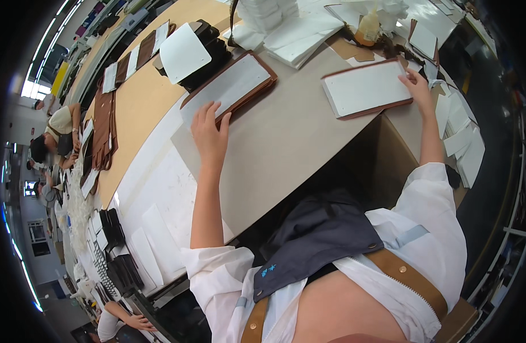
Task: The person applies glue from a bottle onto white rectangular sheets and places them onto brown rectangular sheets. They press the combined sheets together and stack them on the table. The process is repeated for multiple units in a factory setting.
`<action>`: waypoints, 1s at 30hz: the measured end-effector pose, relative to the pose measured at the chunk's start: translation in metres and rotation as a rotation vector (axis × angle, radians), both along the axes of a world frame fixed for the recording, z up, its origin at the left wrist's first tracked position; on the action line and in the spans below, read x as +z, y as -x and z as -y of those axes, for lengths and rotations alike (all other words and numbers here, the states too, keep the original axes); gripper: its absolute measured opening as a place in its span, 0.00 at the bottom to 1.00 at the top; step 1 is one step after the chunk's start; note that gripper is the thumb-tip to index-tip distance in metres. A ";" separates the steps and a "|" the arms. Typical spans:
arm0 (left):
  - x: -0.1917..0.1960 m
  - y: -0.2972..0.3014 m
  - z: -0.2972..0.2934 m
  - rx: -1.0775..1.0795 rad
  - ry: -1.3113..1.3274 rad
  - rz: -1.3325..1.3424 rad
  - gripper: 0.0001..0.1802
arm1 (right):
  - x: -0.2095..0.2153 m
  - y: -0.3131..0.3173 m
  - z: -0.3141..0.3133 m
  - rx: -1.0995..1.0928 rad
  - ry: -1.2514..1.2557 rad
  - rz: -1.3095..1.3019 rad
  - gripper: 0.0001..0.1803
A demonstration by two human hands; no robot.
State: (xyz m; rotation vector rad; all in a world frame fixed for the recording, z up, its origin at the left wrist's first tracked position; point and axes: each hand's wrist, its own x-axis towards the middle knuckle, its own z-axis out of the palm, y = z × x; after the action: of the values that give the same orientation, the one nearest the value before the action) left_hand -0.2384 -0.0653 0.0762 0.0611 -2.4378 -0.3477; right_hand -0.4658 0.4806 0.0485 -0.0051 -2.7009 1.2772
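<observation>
My left hand (210, 137) has its fingers stretched out and thumb apart, at the near end of a stack of brown leather pieces (251, 94) topped with a white sheet (228, 86). Its fingertips rest on or just over that end; I cannot tell which. At the right, my right hand (418, 91) pinches the right edge of a flat brown leather piece (383, 107) with a white sheet (366, 88) on top. This piece lies near the front edge of the grey work board (263, 166).
Behind my left hand stands a black stack under a white card (184, 54). White paper stacks (300, 40) and a yellowish bottle (367, 30) are at the back. Loose white sheets (463, 137) lie far right. Brown strips (104, 123) line the table's left; other people (60, 128) work beyond.
</observation>
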 end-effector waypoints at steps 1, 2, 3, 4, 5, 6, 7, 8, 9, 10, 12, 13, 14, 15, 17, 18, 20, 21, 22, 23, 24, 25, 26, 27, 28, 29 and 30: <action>-0.008 0.013 0.005 0.012 0.066 0.003 0.19 | -0.013 0.001 -0.001 -0.081 -0.454 -0.273 0.33; -0.016 0.022 0.012 0.033 0.136 0.010 0.21 | -0.018 0.000 0.009 -0.031 -0.390 -0.321 0.33; -0.024 0.029 0.018 0.052 0.205 0.016 0.23 | -0.023 -0.002 0.019 0.017 -0.327 -0.368 0.32; -0.029 0.037 0.020 0.035 0.183 0.083 0.24 | -0.028 -0.009 0.027 0.055 -0.268 -0.406 0.32; -0.030 0.039 0.024 0.029 0.168 0.152 0.25 | -0.027 -0.018 0.046 0.123 -0.190 -0.420 0.28; -0.032 0.038 0.027 0.022 0.151 0.221 0.26 | -0.026 -0.030 0.062 0.152 -0.224 -0.463 0.27; -0.035 0.038 0.029 0.023 0.175 0.214 0.26 | -0.018 -0.045 0.080 0.178 -0.263 -0.507 0.26; -0.035 0.037 0.030 0.023 0.202 0.207 0.27 | -0.011 -0.059 0.096 0.204 -0.298 -0.552 0.25; -0.035 0.038 0.030 0.020 0.227 0.197 0.27 | -0.005 -0.070 0.109 0.228 -0.270 -0.579 0.21; -0.035 0.038 0.031 0.004 0.255 0.187 0.27 | -0.001 -0.082 0.123 0.260 -0.214 -0.562 0.20; -0.032 0.035 0.032 -0.022 0.311 0.169 0.27 | 0.008 -0.106 0.153 0.329 -0.100 -0.526 0.18; -0.029 0.034 0.034 -0.031 0.311 0.178 0.27 | 0.009 -0.118 0.169 0.378 -0.058 -0.518 0.17; -0.026 0.035 0.034 -0.043 0.307 0.185 0.26 | 0.008 -0.129 0.183 0.425 -0.020 -0.512 0.17; -0.024 0.035 0.035 -0.055 0.305 0.193 0.26 | 0.006 -0.139 0.196 0.482 0.029 -0.470 0.16; -0.021 0.041 0.041 -0.073 0.306 0.176 0.24 | 0.002 -0.153 0.218 0.583 0.061 -0.454 0.16; -0.020 0.041 0.044 -0.081 0.307 0.168 0.23 | -0.001 -0.159 0.226 0.630 0.046 -0.481 0.16; -0.018 0.043 0.042 -0.089 0.296 0.158 0.20 | -0.010 -0.166 0.240 0.687 0.044 -0.479 0.16; -0.018 0.044 0.040 -0.094 0.291 0.153 0.19 | -0.013 -0.168 0.243 0.715 0.043 -0.478 0.16; -0.016 0.043 0.039 -0.112 0.306 0.131 0.16 | -0.013 -0.170 0.245 0.712 0.050 -0.474 0.15; -0.014 0.042 0.038 -0.130 0.321 0.109 0.13 | -0.012 -0.171 0.246 0.708 0.057 -0.470 0.15; -0.013 0.042 0.036 -0.150 0.336 0.086 0.11 | -0.012 -0.171 0.247 0.703 0.064 -0.467 0.15; -0.013 0.041 0.032 -0.141 0.376 0.080 0.09 | -0.014 -0.171 0.246 0.688 0.087 -0.453 0.15; -0.014 0.041 0.026 -0.132 0.417 0.074 0.07 | -0.018 -0.170 0.244 0.672 0.110 -0.440 0.14; -0.014 0.041 0.021 -0.124 0.457 0.068 0.07 | -0.020 -0.169 0.242 0.655 0.132 -0.426 0.14; -0.016 0.042 0.020 -0.094 0.505 0.060 0.06 | -0.019 -0.169 0.243 0.654 0.125 -0.430 0.13; -0.018 0.043 0.018 -0.066 0.554 0.052 0.06 | -0.019 -0.170 0.243 0.652 0.118 -0.433 0.12; -0.019 0.044 0.018 -0.037 0.602 0.044 0.06 | -0.018 -0.170 0.244 0.650 0.111 -0.436 0.12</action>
State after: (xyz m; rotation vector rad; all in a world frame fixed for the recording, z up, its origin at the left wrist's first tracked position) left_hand -0.2823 -0.0830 0.0571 -0.2393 -2.4876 0.3819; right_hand -0.2958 0.2367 0.0306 1.0770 -2.3077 1.3583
